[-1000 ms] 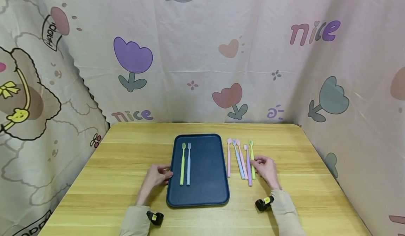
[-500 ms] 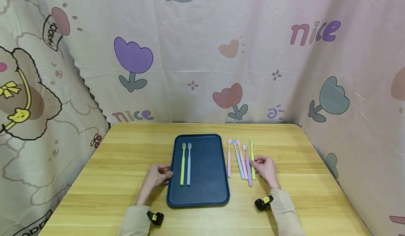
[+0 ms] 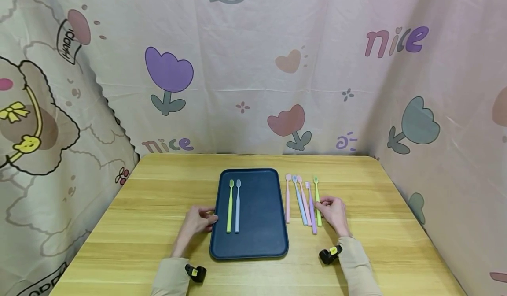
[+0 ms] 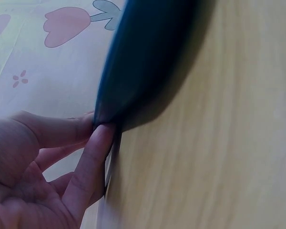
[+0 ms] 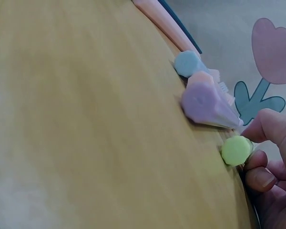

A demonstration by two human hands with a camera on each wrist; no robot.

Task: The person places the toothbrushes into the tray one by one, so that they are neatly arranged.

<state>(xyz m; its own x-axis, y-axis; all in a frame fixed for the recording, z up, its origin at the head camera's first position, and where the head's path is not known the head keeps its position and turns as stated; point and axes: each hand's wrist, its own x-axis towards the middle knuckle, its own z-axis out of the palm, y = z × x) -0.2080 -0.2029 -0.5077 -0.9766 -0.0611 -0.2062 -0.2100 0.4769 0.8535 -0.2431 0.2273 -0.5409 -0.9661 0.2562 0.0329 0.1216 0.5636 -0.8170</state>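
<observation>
My left hand (image 3: pixel 195 220) pinches the left rim of a dark blue tray (image 3: pixel 263 216); the left wrist view shows the thumb (image 4: pixel 97 143) on the tray's edge. On the tray lie a green toothbrush (image 3: pixel 230 208) and a blue toothbrush (image 3: pixel 237 208), side by side with heads away from me. To the right of the tray, my right hand (image 3: pixel 333 210) pinches another green toothbrush (image 5: pixel 236 150) around its handle, which lies low at the table. Its fingertips are right beside a purple toothbrush (image 3: pixel 311 212).
Between tray and right hand lie a pink toothbrush (image 3: pixel 288 201), a blue toothbrush (image 3: pixel 301 205) and a second pink toothbrush (image 3: pixel 305 201), the latter two close together with the purple one. A patterned curtain (image 3: pixel 237 67) hangs behind the wooden table (image 3: pixel 166 186).
The purple toothbrush's head end has shifted very slightly left beside the right fingertips. Both hands and the tray stay almost still; the head view has turned a little.
</observation>
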